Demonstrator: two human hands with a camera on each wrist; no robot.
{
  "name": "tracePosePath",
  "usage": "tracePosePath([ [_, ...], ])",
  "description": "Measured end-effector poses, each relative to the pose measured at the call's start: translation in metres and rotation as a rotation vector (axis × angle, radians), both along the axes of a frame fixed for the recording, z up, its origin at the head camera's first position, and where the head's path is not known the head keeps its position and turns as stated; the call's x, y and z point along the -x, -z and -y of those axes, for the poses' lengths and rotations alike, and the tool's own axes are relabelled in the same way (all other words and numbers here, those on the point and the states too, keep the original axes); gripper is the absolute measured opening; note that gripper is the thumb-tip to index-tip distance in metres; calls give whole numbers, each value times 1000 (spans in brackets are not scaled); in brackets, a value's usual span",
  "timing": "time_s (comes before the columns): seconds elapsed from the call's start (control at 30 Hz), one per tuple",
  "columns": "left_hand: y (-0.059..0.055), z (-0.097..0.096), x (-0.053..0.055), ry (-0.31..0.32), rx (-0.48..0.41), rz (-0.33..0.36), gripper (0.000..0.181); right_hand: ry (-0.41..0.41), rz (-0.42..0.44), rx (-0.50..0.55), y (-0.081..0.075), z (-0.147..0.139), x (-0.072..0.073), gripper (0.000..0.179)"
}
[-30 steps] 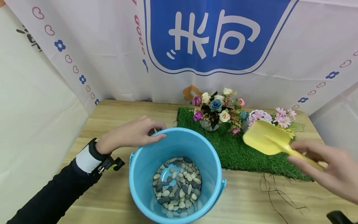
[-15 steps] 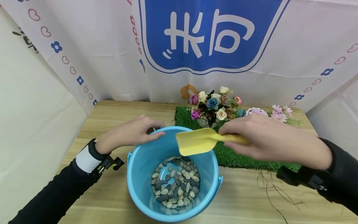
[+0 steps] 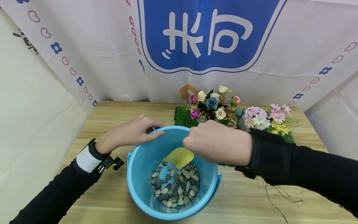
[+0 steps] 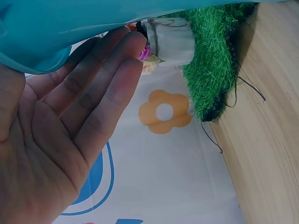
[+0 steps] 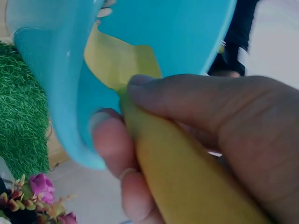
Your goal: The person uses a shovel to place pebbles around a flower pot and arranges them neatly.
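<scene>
A light-blue bucket (image 3: 131, 186) stands on the table with grey, white and dark pebbles (image 3: 179, 189) at its bottom. My left hand (image 3: 134, 130) holds the bucket's far-left rim, thumb over the edge. In the left wrist view its long fingers (image 4: 107, 98) lie along the outer wall, fairly straight. My right hand (image 3: 221, 140) grips the handle of a yellow toy shovel (image 3: 180, 157) above the bucket's right rim. The shovel's blade points down into the bucket, over the pebbles; contact with them cannot be made out. In the right wrist view, thumb and fingers wrap the yellow handle (image 5: 177, 163).
Behind the bucket, artificial grass (image 3: 183, 116) carries a mixed bouquet (image 3: 215, 105) and pink, white and yellow flowers (image 3: 258, 118). Loose dark strands (image 3: 279, 193) lie on the wooden table (image 3: 112, 186) at right. A printed white cloth (image 3: 112, 62) hangs at the back.
My right hand has swung left from over the grass with the shovel, then lowered the blade into the bucket. My left hand stays on the rim.
</scene>
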State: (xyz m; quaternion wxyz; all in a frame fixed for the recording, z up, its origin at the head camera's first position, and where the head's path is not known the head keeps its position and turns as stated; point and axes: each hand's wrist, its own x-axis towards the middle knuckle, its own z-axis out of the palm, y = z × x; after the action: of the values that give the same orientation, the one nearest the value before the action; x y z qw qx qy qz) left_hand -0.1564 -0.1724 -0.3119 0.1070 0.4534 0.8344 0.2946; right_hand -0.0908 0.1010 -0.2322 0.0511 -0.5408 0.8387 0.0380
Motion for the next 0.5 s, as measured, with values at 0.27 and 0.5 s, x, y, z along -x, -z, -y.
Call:
tracePosePath([
  [0.27,1,1,2,16,-14,-2,16,-64,-148,-133,14,31,2,16],
  [0.5,1,2,0,13,-20,6,17,-91,-95,-190,25,43,2,14],
])
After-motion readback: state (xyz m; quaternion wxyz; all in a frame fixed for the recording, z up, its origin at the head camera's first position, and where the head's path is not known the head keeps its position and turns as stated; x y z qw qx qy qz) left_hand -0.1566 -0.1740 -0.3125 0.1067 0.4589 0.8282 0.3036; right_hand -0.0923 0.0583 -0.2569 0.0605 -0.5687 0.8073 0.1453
